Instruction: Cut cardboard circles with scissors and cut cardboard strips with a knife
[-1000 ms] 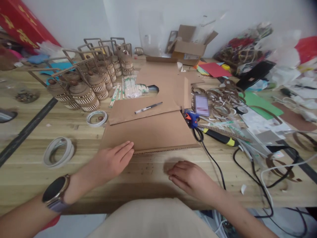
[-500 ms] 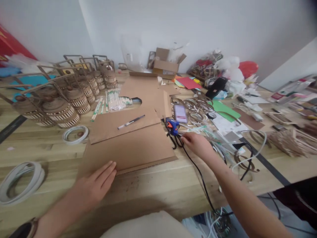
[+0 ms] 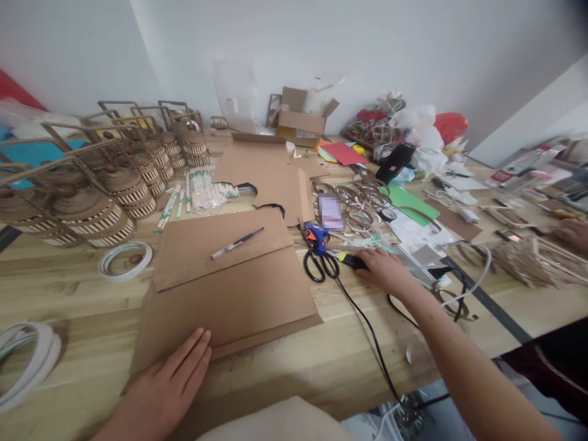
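My left hand lies flat with fingers outstretched on the near-left part of a brown cardboard sheet. A pen rests on the sheet's folded-over upper part. To the right, my right hand has its fingers closed round what looks like a utility knife, black with a yellow end. Much of its handle is hidden under the fingers. Just left of the knife are a blue and orange glue gun and black-handled scissors on the table.
Several woven lantern-like baskets stand at the left, near white strip coils. More cut cardboard lies behind. Brown strip rings and coloured paper cover the right side. A black cord runs off the front edge. Another person's hand shows far right.
My right hand has moved right, away from the glue gun and scissors, and the black and yellow knife now shows at its fingers. My left hand stays on the cardboard. The view has shifted slightly.
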### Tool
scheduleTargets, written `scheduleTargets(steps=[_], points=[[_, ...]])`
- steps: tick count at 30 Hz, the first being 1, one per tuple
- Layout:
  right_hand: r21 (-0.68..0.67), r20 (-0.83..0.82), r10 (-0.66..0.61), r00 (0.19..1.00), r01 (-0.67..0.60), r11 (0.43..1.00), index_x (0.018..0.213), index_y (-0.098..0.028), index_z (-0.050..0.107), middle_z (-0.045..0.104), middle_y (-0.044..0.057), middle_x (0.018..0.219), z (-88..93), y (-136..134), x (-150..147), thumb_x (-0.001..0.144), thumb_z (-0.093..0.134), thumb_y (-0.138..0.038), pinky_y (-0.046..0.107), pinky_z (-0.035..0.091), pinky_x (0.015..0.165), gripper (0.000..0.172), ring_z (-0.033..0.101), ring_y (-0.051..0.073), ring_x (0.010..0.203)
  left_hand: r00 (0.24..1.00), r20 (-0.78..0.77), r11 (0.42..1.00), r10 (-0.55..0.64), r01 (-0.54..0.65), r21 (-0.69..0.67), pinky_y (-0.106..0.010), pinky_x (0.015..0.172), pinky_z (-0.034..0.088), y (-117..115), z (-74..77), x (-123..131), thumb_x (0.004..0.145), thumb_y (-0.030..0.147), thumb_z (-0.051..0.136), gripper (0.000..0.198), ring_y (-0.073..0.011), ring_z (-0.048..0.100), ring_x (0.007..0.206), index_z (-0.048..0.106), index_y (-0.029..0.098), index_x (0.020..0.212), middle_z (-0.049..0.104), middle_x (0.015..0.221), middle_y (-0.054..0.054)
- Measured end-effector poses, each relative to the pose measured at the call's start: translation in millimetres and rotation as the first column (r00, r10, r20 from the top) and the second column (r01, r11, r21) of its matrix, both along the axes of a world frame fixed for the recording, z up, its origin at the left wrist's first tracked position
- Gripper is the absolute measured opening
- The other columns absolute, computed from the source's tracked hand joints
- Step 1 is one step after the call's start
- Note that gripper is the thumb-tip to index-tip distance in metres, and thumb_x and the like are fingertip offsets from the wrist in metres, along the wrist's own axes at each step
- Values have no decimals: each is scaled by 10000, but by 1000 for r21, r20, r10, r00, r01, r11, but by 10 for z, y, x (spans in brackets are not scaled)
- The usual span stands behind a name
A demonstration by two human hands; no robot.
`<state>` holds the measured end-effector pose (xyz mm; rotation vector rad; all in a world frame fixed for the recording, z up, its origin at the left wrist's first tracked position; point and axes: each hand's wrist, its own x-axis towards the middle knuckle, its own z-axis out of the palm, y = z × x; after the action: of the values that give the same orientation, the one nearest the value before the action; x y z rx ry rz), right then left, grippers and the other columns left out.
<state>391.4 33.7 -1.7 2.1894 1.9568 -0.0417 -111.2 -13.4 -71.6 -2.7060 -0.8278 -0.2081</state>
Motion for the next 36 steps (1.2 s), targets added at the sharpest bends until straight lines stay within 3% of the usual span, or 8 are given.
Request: scheduleTargets(steps=[3,6,11,16,21,28,32,36], points=[[-5,-109,12,994,-12,1000,1055,-163,684,721,175,1081,91,-183,70,897,564,-266,483,470,939,224,607,356,1117,1000,-12,1000,15,-15,-20,-290,846,554,-12,-8,-3,850,25,470,485,-200,601,1283,728,249,1194,686,1343,-54],[-14,-247,-51,968,49,999,923,-182,661,731,162,895,247,-456,152,898,472,-290,442,523,763,218,677,314,822,999,40,1000,20,-20,-2,-299,847,560,-26,-19,13,885,55,445,440,-201,630,1244,744,235,1153,701,1320,-61],[-84,-565,-126,815,96,992,796,-239,578,666,60,629,492,-859,-43,987,308,-499,370,550,627,421,648,231,588,997,55,998,62,-61,-9,-301,890,558,-50,13,69,870,-2,411,473,-196,652,1216,742,211,1133,716,1293,-61],[-375,-898,-396,190,140,916,803,-211,551,632,7,700,368,-931,-687,810,619,-733,258,456,467,527,547,116,484,994,104,995,29,-39,88,-386,923,561,-126,-2,119,935,28,362,423,-263,661,1198,694,118,1181,692,1308,-146],[-496,-861,-494,-121,-15,868,979,-212,570,599,-33,769,182,-910,-1179,818,724,-581,211,429,468,431,536,79,509,962,199,981,188,-194,10,-500,1023,514,-321,44,161,1001,155,419,341,-334,592,1285,661,117,1238,640,1370,-180],[-555,-783,-590,-194,-209,805,1204,-226,574,600,0,855,244,-859,-1453,822,767,-434,240,457,542,477,573,108,611,900,248,933,358,-353,-66,-531,1029,506,-467,115,58,1020,215,421,358,-361,559,1313,669,108,1254,608,1400,-208],[-564,-791,-600,-121,-238,791,1393,-242,486,607,5,865,256,-739,-1596,819,763,-398,259,461,570,657,595,129,638,938,155,950,311,-307,-48,-539,990,521,-312,122,-104,972,70,404,424,-394,560,1306,659,149,1302,594,1421,-196],[-539,-824,-566,-23,-278,795,1313,-203,545,603,7,865,305,-542,-1837,840,737,-383,260,469,596,542,581,124,648,980,69,976,189,-179,-126,-514,1000,517,-38,223,-196,926,-6,400,551,-349,564,1310,628,260,1351,588,1451,-121]])
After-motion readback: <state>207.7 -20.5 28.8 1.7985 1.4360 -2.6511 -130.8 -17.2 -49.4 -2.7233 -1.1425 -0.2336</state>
